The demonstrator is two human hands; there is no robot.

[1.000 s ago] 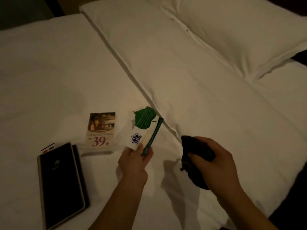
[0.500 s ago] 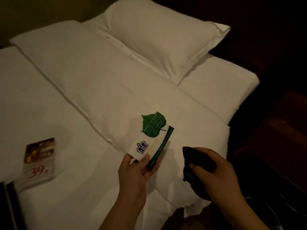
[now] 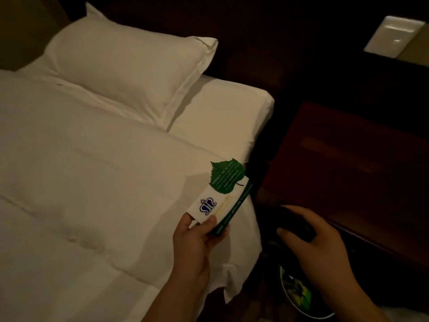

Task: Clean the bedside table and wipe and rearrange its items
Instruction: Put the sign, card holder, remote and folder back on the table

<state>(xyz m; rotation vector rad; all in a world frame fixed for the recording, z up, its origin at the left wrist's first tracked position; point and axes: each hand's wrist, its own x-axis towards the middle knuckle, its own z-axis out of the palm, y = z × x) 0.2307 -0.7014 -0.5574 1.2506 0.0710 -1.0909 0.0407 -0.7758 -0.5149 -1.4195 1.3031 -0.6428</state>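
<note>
leaf card (image 3: 221, 194) at 6 o'clock is in the left hand (image 3: 196, 240), fingers (image 3: 185, 220) clamped on its lower end over the bed (image 3: 92, 182) edge; at 4 o'clock the right hand (image 3: 322, 247) curls round a dark cloth (image 3: 297, 220). the table (image 3: 348, 163) at 3 o'clock is dim: misjudging its edge could drop the card into the gap.

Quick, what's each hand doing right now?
Left hand: pinches the white-and-green leaf card.
Right hand: grips a dark cloth.
</note>
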